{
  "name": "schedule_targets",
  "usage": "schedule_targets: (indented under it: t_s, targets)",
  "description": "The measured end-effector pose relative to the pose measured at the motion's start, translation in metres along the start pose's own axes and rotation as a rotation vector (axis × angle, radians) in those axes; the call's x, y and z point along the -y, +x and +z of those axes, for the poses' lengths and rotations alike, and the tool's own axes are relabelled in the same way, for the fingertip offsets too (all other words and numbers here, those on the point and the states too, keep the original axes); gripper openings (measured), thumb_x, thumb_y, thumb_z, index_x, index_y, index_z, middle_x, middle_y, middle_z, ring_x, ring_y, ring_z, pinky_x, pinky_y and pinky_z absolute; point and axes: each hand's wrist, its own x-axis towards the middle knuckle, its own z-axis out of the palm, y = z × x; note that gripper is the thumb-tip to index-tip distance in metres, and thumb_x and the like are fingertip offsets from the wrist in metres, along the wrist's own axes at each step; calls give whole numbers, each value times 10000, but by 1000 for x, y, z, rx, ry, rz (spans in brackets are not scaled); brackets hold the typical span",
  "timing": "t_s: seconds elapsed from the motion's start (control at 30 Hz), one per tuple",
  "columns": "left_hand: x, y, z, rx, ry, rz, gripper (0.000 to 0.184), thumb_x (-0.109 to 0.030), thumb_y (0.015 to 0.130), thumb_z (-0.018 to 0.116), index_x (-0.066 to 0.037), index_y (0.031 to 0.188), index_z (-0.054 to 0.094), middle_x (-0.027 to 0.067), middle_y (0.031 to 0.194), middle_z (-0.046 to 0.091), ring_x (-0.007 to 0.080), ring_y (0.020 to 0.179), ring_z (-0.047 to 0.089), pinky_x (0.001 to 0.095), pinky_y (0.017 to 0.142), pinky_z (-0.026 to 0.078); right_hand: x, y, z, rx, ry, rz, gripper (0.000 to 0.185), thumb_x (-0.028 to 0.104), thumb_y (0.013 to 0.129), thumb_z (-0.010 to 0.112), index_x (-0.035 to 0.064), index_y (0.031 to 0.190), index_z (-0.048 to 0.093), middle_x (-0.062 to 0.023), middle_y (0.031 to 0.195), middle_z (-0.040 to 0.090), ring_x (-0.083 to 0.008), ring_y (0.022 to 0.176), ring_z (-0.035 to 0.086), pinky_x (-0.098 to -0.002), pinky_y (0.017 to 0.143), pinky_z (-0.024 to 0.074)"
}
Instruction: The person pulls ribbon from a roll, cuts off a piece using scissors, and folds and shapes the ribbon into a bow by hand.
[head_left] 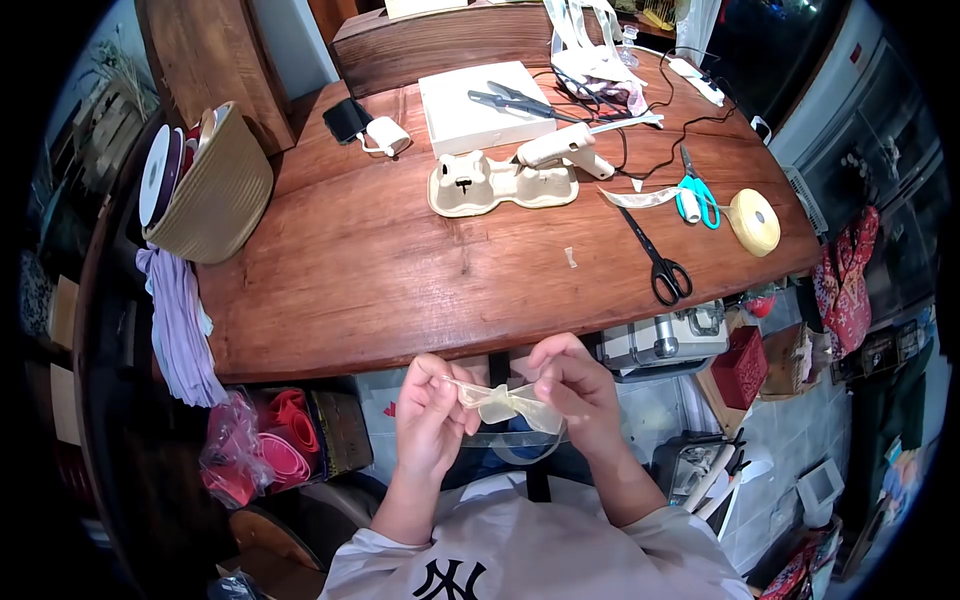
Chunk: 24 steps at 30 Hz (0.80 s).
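A pale yellow sheer ribbon bow (503,404) is stretched between my two hands, just off the table's near edge and above my lap. My left hand (431,407) pinches the bow's left loop between thumb and fingers. On the other side, my right hand (577,388) grips the right loop near its edge. The knot sits in the middle, with a short piece of ribbon hanging below it. On the table, a roll of yellow ribbon (754,222) lies at the right, beside teal-handled scissors (700,197) and black scissors (658,258).
A glue gun (560,147) rests on a molded pulp tray (480,190). Behind it, a white box (470,115) carries a black tool (510,102). At left stand a phone (346,120), a white charger (388,136) and a woven basket (225,195) of ribbon rolls. Cables (650,150) trail at the back right.
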Motion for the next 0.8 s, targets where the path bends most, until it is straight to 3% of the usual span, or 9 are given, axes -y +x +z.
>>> schedule_targets:
  t_s: [0.07, 0.27, 0.37, 0.5, 0.57, 0.63, 0.73, 0.77, 0.8]
  targets:
    - [0, 1, 0, 9, 18, 14, 104, -121, 873, 500, -49, 846, 430, 129, 777, 535, 144, 625, 509, 202, 496, 416, 7, 0, 6, -86, -378, -163, 67, -6, 715, 610, -5, 687, 549, -80, 939, 475, -90, 598, 431, -198, 541, 346]
    - [6, -1, 13, -168, 85, -113, 151, -115, 848, 543, -19, 951, 488, 111, 858, 571, 147, 760, 560, 249, 672, 458, 8, -1, 5, -118, -767, -495, 117, 22, 650, 690, 19, 713, 591, -81, 935, 477, -119, 545, 439, -226, 474, 363]
    - [14, -6, 0, -115, 216, -116, 259, -191, 824, 582, 6, 972, 503, 104, 862, 558, 192, 761, 559, 277, 673, 466, 2, -3, 3, -159, -843, -640, 186, 30, 632, 707, 8, 785, 603, -90, 900, 504, -144, 517, 459, -243, 453, 370]
    - [10, -4, 7, -209, 306, -28, 262, -218, 830, 573, 19, 927, 522, 105, 838, 559, 180, 759, 558, 279, 683, 461, -2, -12, -1, -148, -944, -575, 204, -12, 637, 656, 47, 832, 643, -96, 868, 516, -159, 538, 477, -243, 456, 378]
    - [8, -4, 7, -218, 312, -39, 276, -230, 831, 572, 23, 930, 524, 105, 832, 560, 176, 760, 558, 278, 691, 458, 3, -6, -4, -87, -1038, -958, 274, 36, 611, 653, -16, 875, 600, -90, 795, 552, -188, 510, 507, -266, 438, 387]
    - [9, -9, 2, -51, 259, 51, 374, -251, 778, 646, 32, 997, 536, 85, 899, 552, 140, 831, 551, 269, 764, 436, 2, -8, -5, -93, -1078, -988, 284, 44, 605, 640, -9, 881, 600, -97, 792, 554, -192, 510, 509, -268, 437, 392]
    - [11, -13, 4, -35, 514, 126, 490, -241, 712, 710, 48, 1056, 515, 85, 957, 530, 153, 868, 542, 275, 800, 425, -2, -12, -4, -95, -1111, -1011, 312, 5, 594, 640, 15, 903, 594, -100, 821, 541, -209, 537, 518, -279, 436, 397]
    - [7, -16, 8, -52, 580, 57, 521, -148, 669, 740, 49, 1090, 504, 76, 1004, 511, 154, 900, 532, 272, 822, 413, -3, -13, -3, -94, -1104, -1005, 344, -42, 589, 653, 33, 919, 588, -97, 854, 525, -222, 563, 526, -288, 436, 398]
    - [6, -16, 13, -54, 580, 57, 521, -148, 669, 740, 49, 1090, 504, 76, 1004, 511, 154, 900, 532, 272, 822, 413, -4, -15, -3, -92, -1103, -1005, 344, -42, 589, 653, 33, 919, 588, -97, 854, 525, -222, 563, 526, -288, 436, 398]
